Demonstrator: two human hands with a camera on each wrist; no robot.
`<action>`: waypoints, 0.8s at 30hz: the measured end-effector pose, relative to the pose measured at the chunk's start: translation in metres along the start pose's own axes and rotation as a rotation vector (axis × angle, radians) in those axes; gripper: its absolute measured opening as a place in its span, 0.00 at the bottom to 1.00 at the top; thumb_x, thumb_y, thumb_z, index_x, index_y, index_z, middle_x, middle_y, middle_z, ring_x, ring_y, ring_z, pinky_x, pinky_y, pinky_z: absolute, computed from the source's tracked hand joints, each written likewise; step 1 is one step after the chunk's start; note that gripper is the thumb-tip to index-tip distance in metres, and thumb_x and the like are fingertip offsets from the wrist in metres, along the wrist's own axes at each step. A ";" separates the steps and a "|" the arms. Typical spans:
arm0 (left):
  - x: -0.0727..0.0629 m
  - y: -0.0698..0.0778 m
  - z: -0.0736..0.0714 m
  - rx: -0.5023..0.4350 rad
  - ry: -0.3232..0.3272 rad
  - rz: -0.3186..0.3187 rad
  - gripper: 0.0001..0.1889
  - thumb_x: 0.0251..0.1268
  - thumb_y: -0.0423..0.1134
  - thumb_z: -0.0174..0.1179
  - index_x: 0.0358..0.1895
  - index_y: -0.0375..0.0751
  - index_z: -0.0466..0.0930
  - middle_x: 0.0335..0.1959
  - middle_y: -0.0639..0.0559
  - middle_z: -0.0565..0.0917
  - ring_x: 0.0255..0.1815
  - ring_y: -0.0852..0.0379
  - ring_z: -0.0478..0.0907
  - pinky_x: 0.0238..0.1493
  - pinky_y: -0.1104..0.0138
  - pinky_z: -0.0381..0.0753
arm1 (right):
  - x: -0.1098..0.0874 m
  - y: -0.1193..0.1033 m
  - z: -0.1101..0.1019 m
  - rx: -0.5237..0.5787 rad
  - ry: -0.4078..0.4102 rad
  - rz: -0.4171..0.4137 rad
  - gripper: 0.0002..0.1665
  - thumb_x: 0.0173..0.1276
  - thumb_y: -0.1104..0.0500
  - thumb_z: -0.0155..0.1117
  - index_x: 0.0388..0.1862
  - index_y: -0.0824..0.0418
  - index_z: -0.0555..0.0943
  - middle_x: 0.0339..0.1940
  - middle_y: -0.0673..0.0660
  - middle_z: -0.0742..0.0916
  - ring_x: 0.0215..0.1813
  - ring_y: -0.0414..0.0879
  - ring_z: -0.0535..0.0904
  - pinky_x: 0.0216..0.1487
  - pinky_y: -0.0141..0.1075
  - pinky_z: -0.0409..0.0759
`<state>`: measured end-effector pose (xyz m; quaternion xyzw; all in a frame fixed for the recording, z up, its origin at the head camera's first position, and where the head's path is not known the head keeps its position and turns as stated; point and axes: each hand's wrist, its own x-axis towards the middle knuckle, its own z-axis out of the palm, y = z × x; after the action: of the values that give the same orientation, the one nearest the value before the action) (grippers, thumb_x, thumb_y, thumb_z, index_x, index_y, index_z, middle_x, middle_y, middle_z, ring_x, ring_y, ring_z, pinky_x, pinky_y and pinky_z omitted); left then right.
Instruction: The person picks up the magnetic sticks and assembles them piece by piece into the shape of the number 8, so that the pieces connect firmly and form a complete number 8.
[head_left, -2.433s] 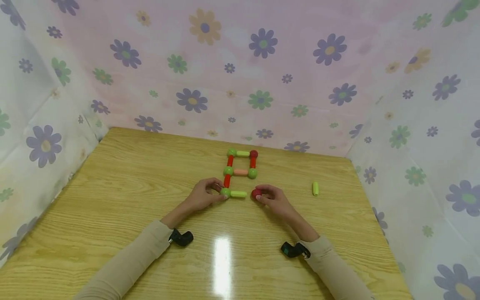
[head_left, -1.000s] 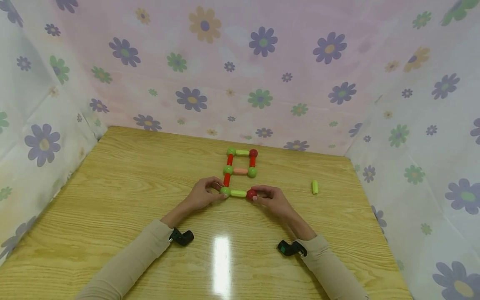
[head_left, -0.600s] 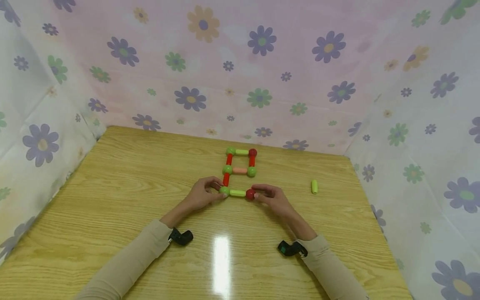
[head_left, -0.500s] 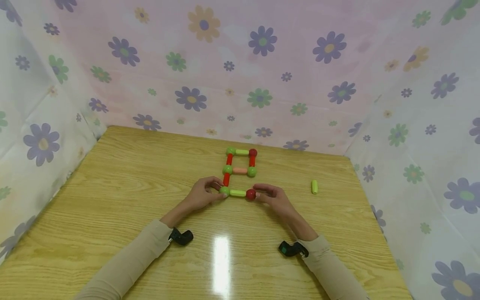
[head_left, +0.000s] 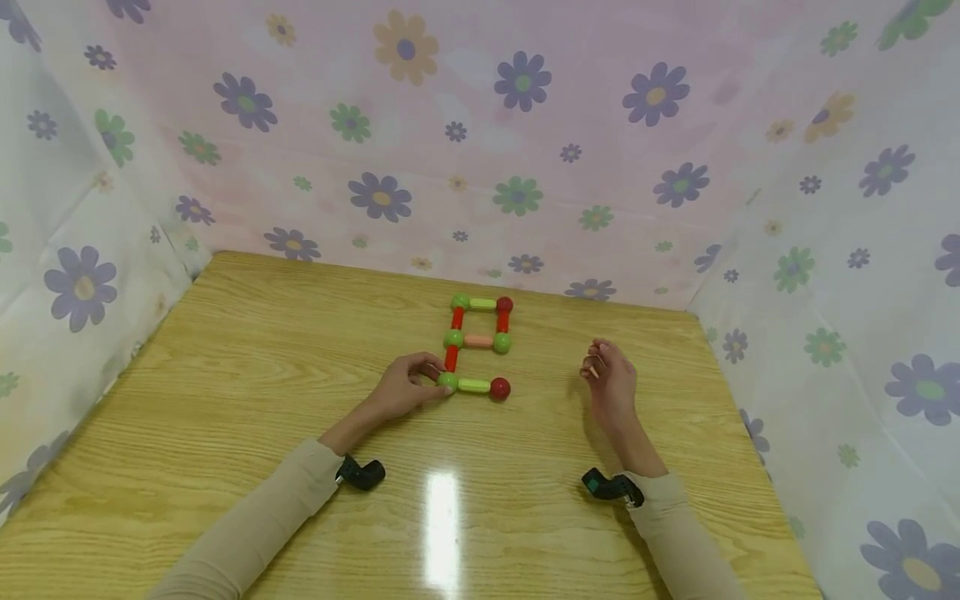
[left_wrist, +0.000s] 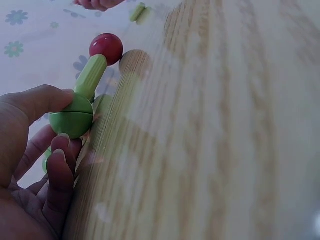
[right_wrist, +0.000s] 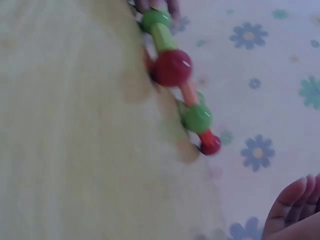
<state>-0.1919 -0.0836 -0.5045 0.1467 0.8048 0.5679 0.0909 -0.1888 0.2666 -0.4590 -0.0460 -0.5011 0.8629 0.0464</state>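
My left hand (head_left: 405, 387) pinches the green ball (left_wrist: 72, 117) at the near-left corner of a ball-and-rod figure on the table. From that ball a lime rod (head_left: 474, 386) runs right to a red ball (head_left: 500, 388). A red rod (head_left: 452, 359) leads back to a square of rods and balls, with a salmon rod (head_left: 478, 341) along its near side. My right hand (head_left: 613, 387) is off to the right, fingers loosely bent and holding nothing. A loose lime rod (left_wrist: 137, 12) shows in the left wrist view; in the head view my right hand hides it.
The wooden table (head_left: 300, 317) is bounded at the back and sides by flowered cloth (head_left: 450, 167). A bright reflection lies on the tabletop towards the front. Black wrist cameras (head_left: 363, 474) sit at both sleeves.
The right hand brought the red ball to the free end of the near lime rod, let go of it and moved right to the loose rod. The left hand has stayed on the green ball.
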 end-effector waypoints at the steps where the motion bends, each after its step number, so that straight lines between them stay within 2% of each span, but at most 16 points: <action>1: 0.000 0.000 0.000 0.001 0.000 -0.001 0.16 0.62 0.42 0.74 0.49 0.42 0.83 0.45 0.46 0.86 0.44 0.54 0.80 0.37 0.66 0.77 | 0.003 -0.006 -0.005 -0.002 0.025 0.001 0.16 0.83 0.60 0.51 0.38 0.56 0.85 0.32 0.50 0.84 0.30 0.42 0.77 0.31 0.32 0.76; 4: 0.000 0.000 0.000 -0.006 -0.001 -0.003 0.16 0.62 0.41 0.74 0.50 0.42 0.83 0.45 0.46 0.86 0.44 0.53 0.80 0.36 0.67 0.77 | 0.010 -0.021 -0.022 -0.111 0.082 0.020 0.13 0.82 0.58 0.54 0.39 0.55 0.86 0.32 0.49 0.83 0.28 0.41 0.74 0.27 0.31 0.72; 6: 0.000 0.001 0.000 -0.008 -0.001 -0.002 0.16 0.62 0.41 0.74 0.50 0.42 0.83 0.45 0.46 0.86 0.44 0.54 0.80 0.36 0.67 0.77 | 0.014 -0.027 -0.036 -0.247 0.092 0.034 0.12 0.81 0.57 0.55 0.41 0.53 0.85 0.33 0.48 0.82 0.27 0.40 0.72 0.25 0.30 0.69; 10: -0.001 0.001 0.000 -0.005 -0.001 -0.006 0.16 0.62 0.41 0.74 0.50 0.42 0.83 0.45 0.46 0.86 0.43 0.55 0.80 0.35 0.68 0.76 | 0.018 -0.034 -0.064 -0.601 0.129 0.007 0.13 0.81 0.56 0.55 0.52 0.60 0.84 0.35 0.48 0.81 0.24 0.37 0.68 0.22 0.28 0.65; 14: 0.000 0.001 0.000 -0.008 -0.001 -0.010 0.16 0.61 0.41 0.74 0.50 0.42 0.83 0.44 0.46 0.86 0.41 0.54 0.79 0.33 0.68 0.75 | 0.021 -0.038 -0.085 -0.989 0.185 0.005 0.24 0.80 0.52 0.54 0.61 0.69 0.78 0.40 0.51 0.80 0.29 0.34 0.69 0.27 0.27 0.71; 16: 0.001 0.001 0.000 -0.011 -0.001 -0.009 0.16 0.61 0.41 0.74 0.50 0.42 0.83 0.44 0.46 0.86 0.41 0.54 0.79 0.33 0.69 0.75 | 0.022 -0.041 -0.092 -1.114 0.180 0.040 0.28 0.79 0.48 0.55 0.62 0.71 0.78 0.43 0.53 0.81 0.31 0.33 0.72 0.30 0.28 0.74; 20: 0.001 0.000 0.000 -0.017 -0.003 -0.004 0.16 0.61 0.40 0.74 0.49 0.42 0.83 0.44 0.45 0.86 0.39 0.55 0.79 0.32 0.69 0.75 | 0.023 -0.042 -0.098 -1.182 0.116 0.108 0.33 0.77 0.46 0.60 0.64 0.74 0.76 0.45 0.58 0.83 0.31 0.35 0.76 0.31 0.30 0.78; 24: 0.001 0.000 0.000 -0.021 -0.004 0.000 0.16 0.61 0.40 0.74 0.49 0.42 0.83 0.44 0.45 0.86 0.35 0.55 0.78 0.29 0.69 0.74 | 0.023 -0.042 -0.098 -1.209 0.077 0.111 0.34 0.75 0.44 0.63 0.62 0.73 0.79 0.41 0.55 0.86 0.30 0.35 0.78 0.32 0.31 0.79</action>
<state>-0.1926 -0.0836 -0.5048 0.1469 0.7984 0.5762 0.0942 -0.1980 0.3742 -0.4716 -0.1215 -0.8972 0.4244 -0.0147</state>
